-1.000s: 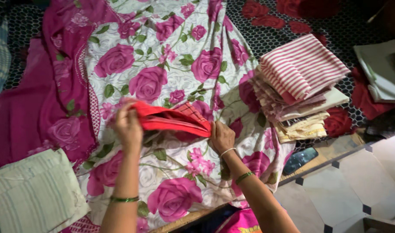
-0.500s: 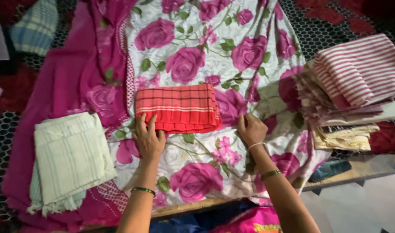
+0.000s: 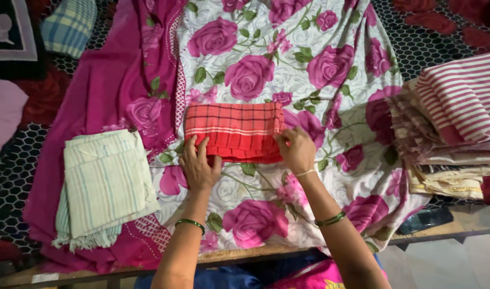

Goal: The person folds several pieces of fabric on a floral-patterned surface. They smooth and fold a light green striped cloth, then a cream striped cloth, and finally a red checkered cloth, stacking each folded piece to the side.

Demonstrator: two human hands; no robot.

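A big sheet with pink roses (image 3: 309, 59) covers the bed, a folded pale green striped cloth (image 3: 103, 182) lies on its left side, a pile of folded striped cloths (image 3: 454, 128) sits on the right, and a blue checked cloth (image 3: 68, 24) lies far back.

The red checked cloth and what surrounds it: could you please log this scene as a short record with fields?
Cloth: red checked cloth, folded flat on the floral sheet
Left hand: fingers on the cloth's near left edge
Right hand: at the cloth's near right corner
Left of it: folded pale striped cloth
Right of it: stack of folded cloths
Near edge: dark phone
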